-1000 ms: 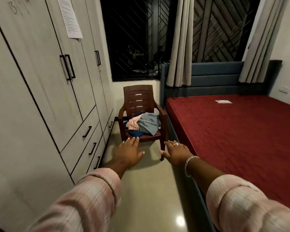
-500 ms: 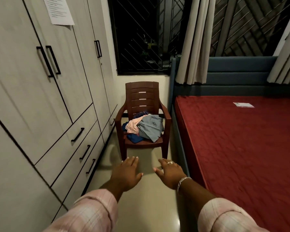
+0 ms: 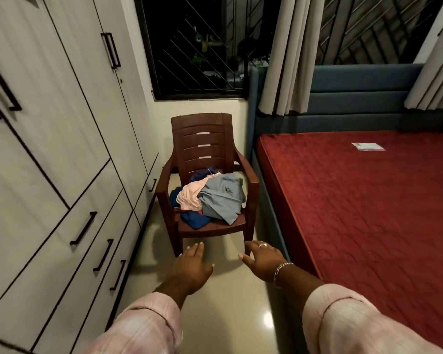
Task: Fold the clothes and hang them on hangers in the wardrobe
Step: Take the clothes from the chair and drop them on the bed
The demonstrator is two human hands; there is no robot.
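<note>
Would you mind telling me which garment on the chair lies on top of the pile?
The grey garment, draped over the right side of the pile; the pink garment sits beside it and the blue garment lies underneath.

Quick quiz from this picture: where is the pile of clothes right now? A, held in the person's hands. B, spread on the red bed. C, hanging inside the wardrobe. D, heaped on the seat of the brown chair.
D: the pile of clothes lies on the seat of the brown chair, while the left hand and right hand reach toward it empty.
</note>
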